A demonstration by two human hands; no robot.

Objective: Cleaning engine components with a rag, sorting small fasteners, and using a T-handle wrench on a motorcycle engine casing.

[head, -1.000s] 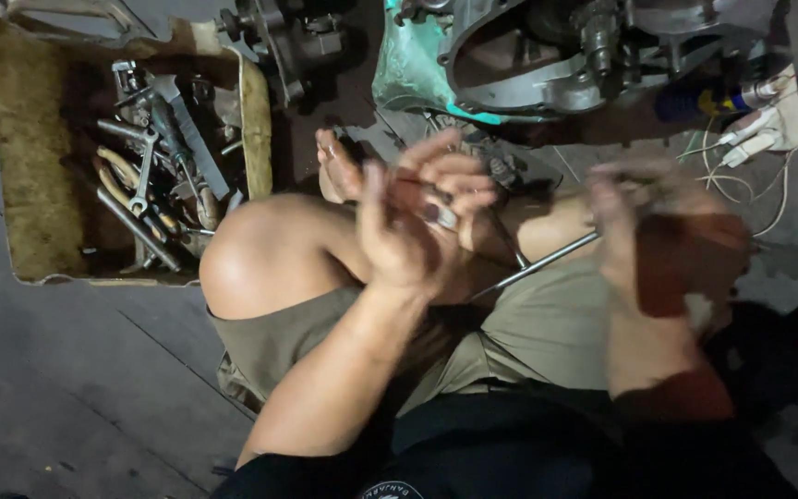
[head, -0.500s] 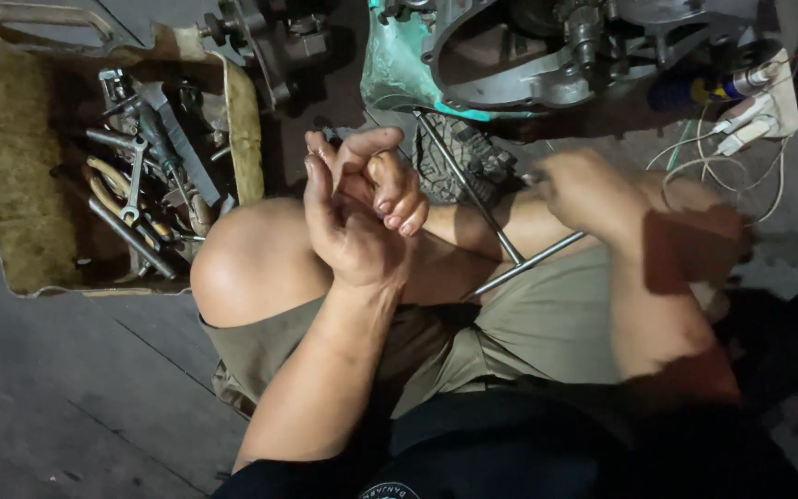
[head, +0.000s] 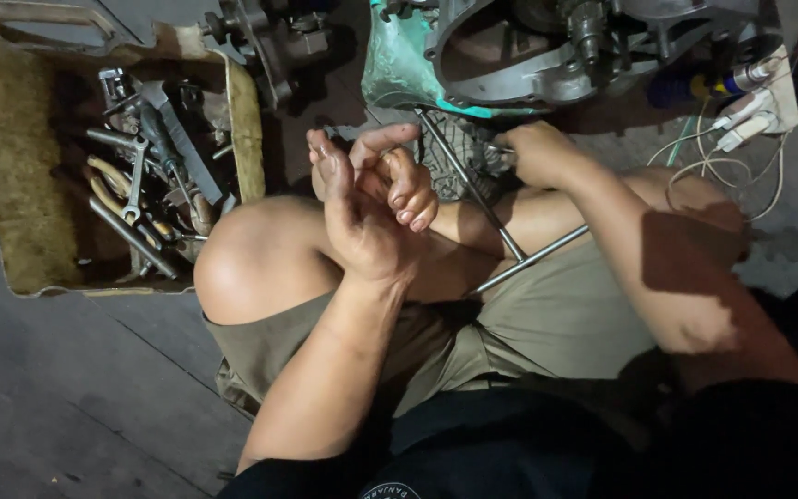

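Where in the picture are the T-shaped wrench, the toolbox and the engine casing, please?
T-shaped wrench (head: pixel 511 250): head view, on the junction of its bars.
Toolbox (head: pixel 244 120): head view, on its right wall.
Engine casing (head: pixel 547 83): head view, on its grey rim.

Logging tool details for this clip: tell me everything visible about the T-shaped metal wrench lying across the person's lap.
The T-shaped wrench looks like bare grey steel: thin round bars joined at a tee near the person's shin. One bar runs up toward the engine casing, where the right hand closes over its upper end. The crossing bar slants from the shorts up to the right knee. It lies tilted, resting on the legs. The left hand is apart from it, palm up.
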